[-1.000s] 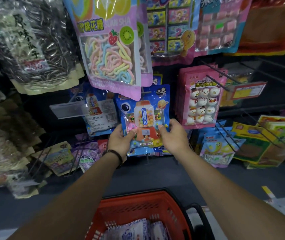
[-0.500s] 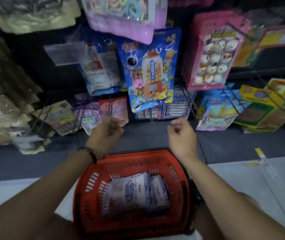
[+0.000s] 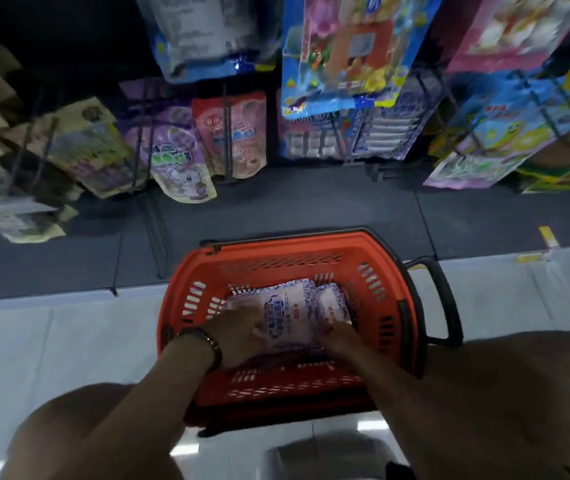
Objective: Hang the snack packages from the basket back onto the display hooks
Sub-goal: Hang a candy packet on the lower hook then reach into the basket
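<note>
Both hands have dropped from the display into the orange basket (image 3: 373,271) since a moment ago. White-and-blue snack packages (image 3: 290,313) lie flat on the basket's floor. The left hand (image 3: 238,332) lies on their near-left edge, the right hand (image 3: 337,337) on their near-right; whether either is gripping, blur hides. Beyond the basket, the blue hanging package (image 3: 342,53) dangles from the rack.
</note>
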`<action>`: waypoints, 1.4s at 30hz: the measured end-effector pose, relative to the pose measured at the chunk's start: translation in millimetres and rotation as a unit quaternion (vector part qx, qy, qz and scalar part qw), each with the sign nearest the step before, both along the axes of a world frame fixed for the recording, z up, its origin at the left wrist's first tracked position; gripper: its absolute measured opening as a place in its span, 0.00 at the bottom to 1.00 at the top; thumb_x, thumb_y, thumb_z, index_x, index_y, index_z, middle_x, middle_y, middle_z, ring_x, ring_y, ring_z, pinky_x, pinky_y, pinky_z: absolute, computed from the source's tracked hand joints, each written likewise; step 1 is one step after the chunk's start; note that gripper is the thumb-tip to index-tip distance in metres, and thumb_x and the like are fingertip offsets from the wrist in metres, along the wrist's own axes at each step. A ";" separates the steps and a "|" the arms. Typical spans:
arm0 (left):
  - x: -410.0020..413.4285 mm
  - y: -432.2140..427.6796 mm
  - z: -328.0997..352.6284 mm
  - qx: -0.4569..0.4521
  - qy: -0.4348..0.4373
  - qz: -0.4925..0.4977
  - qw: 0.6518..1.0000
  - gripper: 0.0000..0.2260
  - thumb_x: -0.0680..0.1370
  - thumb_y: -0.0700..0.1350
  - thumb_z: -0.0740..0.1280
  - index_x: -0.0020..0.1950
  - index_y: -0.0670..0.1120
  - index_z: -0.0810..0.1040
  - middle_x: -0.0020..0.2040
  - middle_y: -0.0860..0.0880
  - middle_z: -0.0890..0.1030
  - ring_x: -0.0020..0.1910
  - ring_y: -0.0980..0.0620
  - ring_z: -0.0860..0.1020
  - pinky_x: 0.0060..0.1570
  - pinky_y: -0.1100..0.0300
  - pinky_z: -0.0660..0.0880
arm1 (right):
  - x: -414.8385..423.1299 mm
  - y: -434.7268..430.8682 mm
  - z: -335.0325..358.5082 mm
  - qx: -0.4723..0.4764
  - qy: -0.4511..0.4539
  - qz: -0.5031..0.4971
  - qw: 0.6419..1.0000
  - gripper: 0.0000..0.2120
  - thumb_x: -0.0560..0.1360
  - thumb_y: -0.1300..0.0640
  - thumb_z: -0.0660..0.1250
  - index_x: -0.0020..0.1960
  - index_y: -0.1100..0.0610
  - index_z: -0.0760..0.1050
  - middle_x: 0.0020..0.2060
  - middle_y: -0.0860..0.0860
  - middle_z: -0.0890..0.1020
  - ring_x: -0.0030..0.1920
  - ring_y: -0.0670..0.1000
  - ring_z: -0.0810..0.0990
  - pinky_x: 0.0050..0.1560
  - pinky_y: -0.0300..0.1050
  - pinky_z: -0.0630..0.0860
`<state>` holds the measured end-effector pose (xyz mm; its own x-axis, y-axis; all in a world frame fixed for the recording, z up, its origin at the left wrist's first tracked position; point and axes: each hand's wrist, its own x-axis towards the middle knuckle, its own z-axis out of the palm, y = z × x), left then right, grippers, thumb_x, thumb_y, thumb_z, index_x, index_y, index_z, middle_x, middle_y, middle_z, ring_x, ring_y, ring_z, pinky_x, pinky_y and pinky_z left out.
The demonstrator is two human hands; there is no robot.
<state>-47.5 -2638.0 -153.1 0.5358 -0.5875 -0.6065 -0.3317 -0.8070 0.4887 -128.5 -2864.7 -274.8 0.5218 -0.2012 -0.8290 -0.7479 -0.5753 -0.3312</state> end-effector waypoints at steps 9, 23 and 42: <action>28.8 8.0 0.3 0.084 0.092 0.061 0.990 0.18 0.83 0.57 0.66 0.69 0.49 0.78 0.64 0.47 0.81 0.61 0.45 0.81 0.62 0.54 0.77 | 6.0 26.6 -47.7 0.089 0.014 -0.252 0.964 0.19 0.76 0.56 0.77 0.63 0.66 0.82 0.53 0.62 0.87 0.51 0.60 0.87 0.50 0.54 0.85; 0.5 16.1 8.1 0.067 0.048 0.140 0.987 0.14 0.83 0.53 0.67 0.68 0.53 0.77 0.64 0.50 0.82 0.57 0.48 0.80 0.55 0.59 0.74 | -0.5 2.0 31.0 0.243 -0.078 -0.271 0.928 0.17 0.75 0.55 0.73 0.63 0.58 0.82 0.57 0.59 0.88 0.58 0.67 0.85 0.68 0.71 0.77; -46.1 2.4 153.9 -0.360 0.016 0.372 0.856 0.18 0.77 0.35 0.76 0.64 0.34 0.74 0.59 0.42 0.87 0.59 0.41 0.86 0.56 0.48 0.85 | -3.2 -70.0 304.7 0.345 -0.354 -0.145 0.857 0.14 0.83 0.58 0.69 0.66 0.63 0.77 0.58 0.64 0.86 0.53 0.61 0.86 0.57 0.63 0.83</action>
<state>-93.7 -2635.7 0.8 0.9137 -0.3183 -0.2526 0.1657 -0.2758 0.9468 -131.6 -2934.7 29.8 0.9541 0.0031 -0.2996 -0.2979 0.1167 -0.9474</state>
